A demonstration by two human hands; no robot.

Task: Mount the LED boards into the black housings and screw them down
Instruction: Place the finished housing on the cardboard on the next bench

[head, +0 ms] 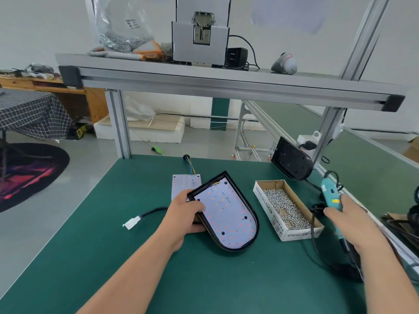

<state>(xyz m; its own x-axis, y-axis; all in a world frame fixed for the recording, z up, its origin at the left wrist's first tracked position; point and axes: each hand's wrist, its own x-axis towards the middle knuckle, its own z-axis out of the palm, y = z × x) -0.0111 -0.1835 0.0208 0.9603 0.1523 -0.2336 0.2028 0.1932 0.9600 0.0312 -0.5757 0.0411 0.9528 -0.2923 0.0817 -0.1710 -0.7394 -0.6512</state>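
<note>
Black housing (252,219) gripped by left hand (187,215); right hand (349,219) apart.

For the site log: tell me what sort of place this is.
Likely a small electronics assembly workshop: a green workbench with an aluminium frame, a box of screws, an electric screwdriver in the right hand, an LED board in the black housing the left hand holds.

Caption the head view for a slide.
Left hand grips black housing holding white LED board; right hand grips teal screwdriver beside cardboard screw box.
</note>
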